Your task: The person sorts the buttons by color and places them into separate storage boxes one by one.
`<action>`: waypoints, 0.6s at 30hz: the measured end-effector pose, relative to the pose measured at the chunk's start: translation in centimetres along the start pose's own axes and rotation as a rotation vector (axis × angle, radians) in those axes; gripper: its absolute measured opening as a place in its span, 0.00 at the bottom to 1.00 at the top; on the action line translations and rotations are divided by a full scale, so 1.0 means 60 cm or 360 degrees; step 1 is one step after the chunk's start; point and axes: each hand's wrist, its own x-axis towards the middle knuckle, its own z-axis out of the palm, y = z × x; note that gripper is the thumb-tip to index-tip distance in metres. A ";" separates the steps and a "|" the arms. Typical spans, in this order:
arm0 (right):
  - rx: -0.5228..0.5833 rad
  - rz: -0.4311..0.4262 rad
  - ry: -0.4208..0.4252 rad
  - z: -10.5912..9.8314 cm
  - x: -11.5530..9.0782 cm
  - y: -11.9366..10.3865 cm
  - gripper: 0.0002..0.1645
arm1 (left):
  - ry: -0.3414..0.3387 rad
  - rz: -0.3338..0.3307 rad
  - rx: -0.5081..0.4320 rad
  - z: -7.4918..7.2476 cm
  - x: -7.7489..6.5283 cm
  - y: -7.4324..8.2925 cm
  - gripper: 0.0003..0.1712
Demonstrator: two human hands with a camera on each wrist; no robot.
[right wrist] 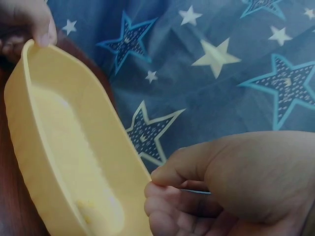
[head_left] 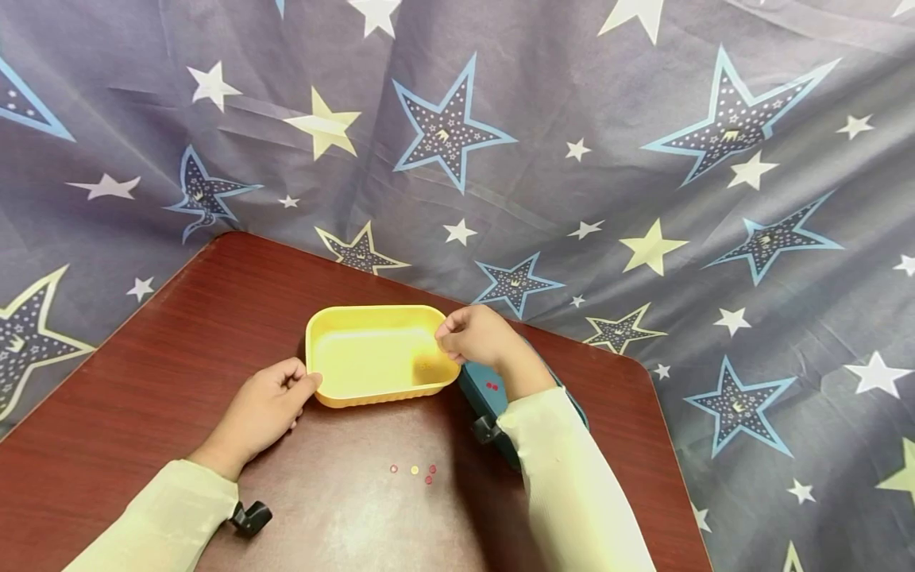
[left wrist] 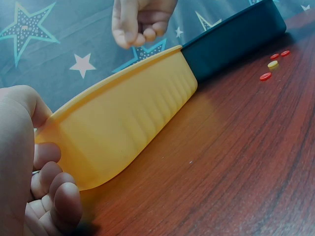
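Note:
My left hand [head_left: 268, 409] pinches the left end of a yellow plastic tub [head_left: 382, 393], thumb at its rim and fingers outside. The tub stands on the table, and a few small yellow pieces [right wrist: 86, 211] lie inside, in the shadow at its right end. Over that right end is my right hand [head_left: 479, 342], its thumb and fingers curled with the tips together. In the left wrist view, that hand [left wrist: 142, 22] is above the rim. Nothing shows between its fingertips. A dark teal tub [left wrist: 236, 42] stands against the yellow one, partly hidden under my right forearm.
Three small red discs and one yellow disc [head_left: 415, 470] lie on the brown table [head_left: 322, 492] in front of the tubs. Two red discs [head_left: 492, 387] are in the teal tub. A star-patterned curtain [head_left: 543, 199] hangs behind the table.

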 end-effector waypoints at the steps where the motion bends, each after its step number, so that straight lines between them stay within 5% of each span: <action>1: -0.0002 -0.0012 0.0000 -0.002 -0.006 0.000 0.05 | -0.0002 -0.0003 -0.0001 0.000 0.000 0.000 0.25; 10: -0.0073 -0.0087 0.0007 -0.005 -0.065 0.012 0.05 | -0.0005 0.0000 0.0025 -0.001 0.001 -0.002 0.26; 18: -0.0130 -0.0227 -0.0043 0.030 -0.114 0.046 0.04 | 0.0005 0.0014 0.0050 0.000 0.001 -0.002 0.26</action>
